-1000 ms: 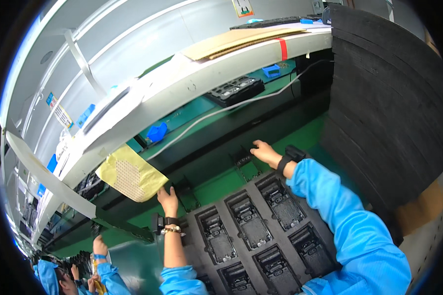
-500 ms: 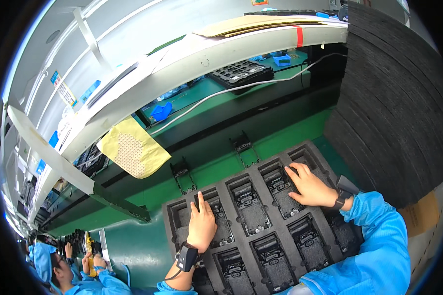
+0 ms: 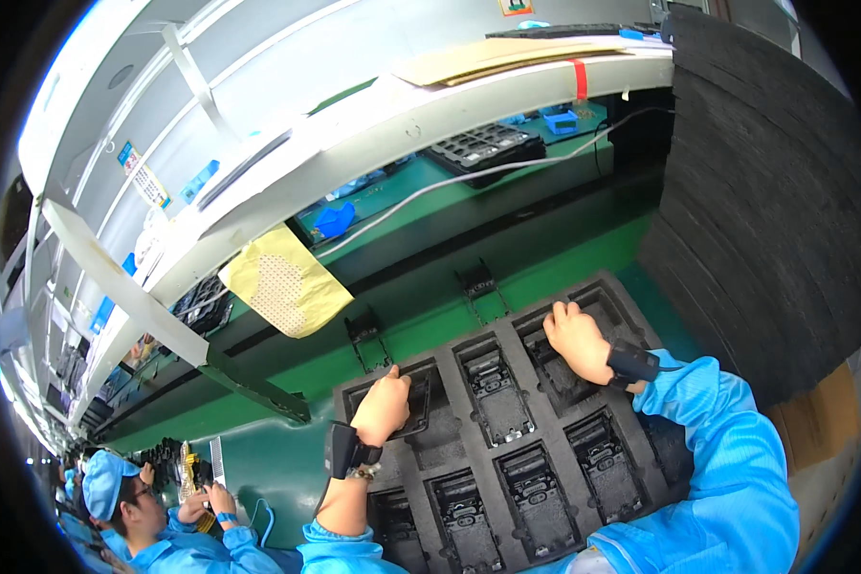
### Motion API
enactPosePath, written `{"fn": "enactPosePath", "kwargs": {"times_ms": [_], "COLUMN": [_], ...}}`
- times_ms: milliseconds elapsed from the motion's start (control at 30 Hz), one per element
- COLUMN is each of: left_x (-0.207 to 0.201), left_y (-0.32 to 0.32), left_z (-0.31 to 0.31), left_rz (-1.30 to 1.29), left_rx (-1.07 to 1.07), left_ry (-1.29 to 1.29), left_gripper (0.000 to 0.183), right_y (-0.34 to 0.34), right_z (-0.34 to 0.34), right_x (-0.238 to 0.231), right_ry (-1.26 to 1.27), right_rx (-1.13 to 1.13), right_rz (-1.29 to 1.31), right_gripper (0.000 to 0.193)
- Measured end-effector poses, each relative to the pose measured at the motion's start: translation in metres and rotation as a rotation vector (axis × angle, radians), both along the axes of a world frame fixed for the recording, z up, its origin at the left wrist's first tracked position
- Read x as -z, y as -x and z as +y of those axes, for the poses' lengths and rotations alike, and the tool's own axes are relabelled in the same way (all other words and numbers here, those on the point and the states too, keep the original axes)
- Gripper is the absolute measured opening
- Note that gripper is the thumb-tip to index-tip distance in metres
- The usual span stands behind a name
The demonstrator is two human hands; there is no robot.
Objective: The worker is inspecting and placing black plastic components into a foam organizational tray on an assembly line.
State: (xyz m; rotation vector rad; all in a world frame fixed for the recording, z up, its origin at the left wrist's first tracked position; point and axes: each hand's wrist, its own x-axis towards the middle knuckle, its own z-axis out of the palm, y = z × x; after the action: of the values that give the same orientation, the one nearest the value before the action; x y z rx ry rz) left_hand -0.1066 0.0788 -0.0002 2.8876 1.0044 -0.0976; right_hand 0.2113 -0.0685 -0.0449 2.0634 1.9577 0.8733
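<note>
A black foam tray with rectangular pockets lies on the green bench in front of me. My left hand is closed on a black plastic frame, tilted up at the tray's back-left pocket. Over a back-right pocket my right hand has its fingers curled down, gripping another dark frame mostly hidden beneath it. Similar black parts sit in the other pockets, including one between my hands. Behind the tray, two black frames with thin legs, one left and one right, rest on the bench.
A tall stack of black foam sheets stands at the right. A white shelf crosses above the bench, with a yellow sheet hanging from it and a white cable below. At lower left a person in blue works at the bench.
My spread fingers have closed on frames in the back pockets. The left frame has tilted up, and the right frame has shifted under my hand. The whole view has shifted slightly.
</note>
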Motion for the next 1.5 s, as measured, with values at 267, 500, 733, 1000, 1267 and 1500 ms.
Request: {"fn": "enactPosePath", "kwargs": {"times_ms": [267, 500, 733, 1000, 1267, 1500], "left_x": [-0.071, -0.016, 0.027, 0.032, 0.035, 0.036], "left_y": [-0.032, -0.057, -0.06, -0.061, -0.063, -0.064], "left_z": [-0.049, -0.034, -0.025, -0.024, -0.028, -0.037], "left_rz": [-0.997, -1.169, -1.364, -1.405, -1.422, -1.381], "left_rx": [0.096, -0.175, 0.034, -0.087, -0.033, 0.03], "left_ry": [0.195, 1.609, 1.945, 1.938, 1.99, 1.842], "left_gripper": [0.085, 0.051, 0.066, 0.067, 0.065, 0.059], "right_y": [0.018, 0.037, 0.04, 0.037, 0.04, 0.034], "right_z": [-0.012, 0.025, 0.025, 0.025, 0.024, 0.025], "right_x": [-0.088, -0.026, -0.012, -0.008, -0.014, 0.01], "right_ry": [-0.178, 0.18, 0.324, 0.487, 0.357, -0.27], "right_rx": [-0.235, -0.318, -0.6, -0.596, -0.622, -0.233], "right_rz": [0.707, 2.593, 2.604, 2.801, 2.72, 2.664], "right_gripper": [0.079, 0.039, 0.055, 0.058, 0.06, 0.036]}}
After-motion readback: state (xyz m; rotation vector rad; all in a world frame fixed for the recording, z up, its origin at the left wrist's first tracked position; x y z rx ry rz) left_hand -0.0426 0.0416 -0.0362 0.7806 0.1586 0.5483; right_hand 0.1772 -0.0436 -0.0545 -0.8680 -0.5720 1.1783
